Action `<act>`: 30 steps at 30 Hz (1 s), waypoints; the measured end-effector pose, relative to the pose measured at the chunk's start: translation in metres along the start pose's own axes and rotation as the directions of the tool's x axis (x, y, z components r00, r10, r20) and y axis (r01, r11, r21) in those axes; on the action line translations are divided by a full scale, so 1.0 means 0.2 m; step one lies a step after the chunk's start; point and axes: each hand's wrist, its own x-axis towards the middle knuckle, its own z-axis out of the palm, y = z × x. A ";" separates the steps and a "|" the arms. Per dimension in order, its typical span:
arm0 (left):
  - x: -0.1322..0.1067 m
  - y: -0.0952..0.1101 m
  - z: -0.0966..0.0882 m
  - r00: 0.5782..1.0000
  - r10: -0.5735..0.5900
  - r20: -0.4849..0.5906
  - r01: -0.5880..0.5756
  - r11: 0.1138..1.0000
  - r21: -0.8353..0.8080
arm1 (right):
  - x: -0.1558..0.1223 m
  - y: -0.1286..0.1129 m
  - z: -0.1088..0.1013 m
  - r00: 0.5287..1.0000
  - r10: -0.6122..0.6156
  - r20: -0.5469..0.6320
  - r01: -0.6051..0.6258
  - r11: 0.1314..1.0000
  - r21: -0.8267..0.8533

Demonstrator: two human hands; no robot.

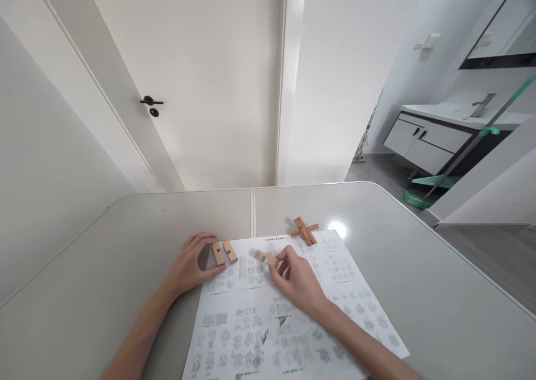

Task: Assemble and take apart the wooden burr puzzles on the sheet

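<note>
A printed sheet of puzzle diagrams [293, 318] lies on the grey table [419, 268]. My left hand [190, 265] rests at the sheet's top left corner, fingers curled beside two notched wooden blocks [224, 252] that lie side by side. My right hand [295, 279] sits on the sheet and pinches a small wooden piece [264, 256] between thumb and fingers. An assembled wooden cross puzzle [306, 230] stands at the sheet's far edge, apart from both hands.
A seam [253, 212] divides the table top down the middle. A white door with a black handle [151, 101] stands behind the table. To the right are a vanity cabinet [435, 139] and a green mop [422, 193] on the floor.
</note>
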 end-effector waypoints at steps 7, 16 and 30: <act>0.00 -0.01 0.01 1.000 0.014 0.005 -0.015 0.998 0.060 | 0.20 -0.02 0.20 0.981 -0.182 -0.065 0.153 0.938 -0.310; -0.01 0.00 0.02 0.999 0.038 -0.014 -0.037 0.995 0.090 | 0.28 -0.07 0.37 0.908 -0.418 0.018 0.364 0.766 -0.530; -0.02 0.01 0.01 0.999 0.042 0.009 -0.043 0.991 0.126 | 0.14 -0.06 0.15 0.826 -0.548 0.129 0.556 0.760 -0.336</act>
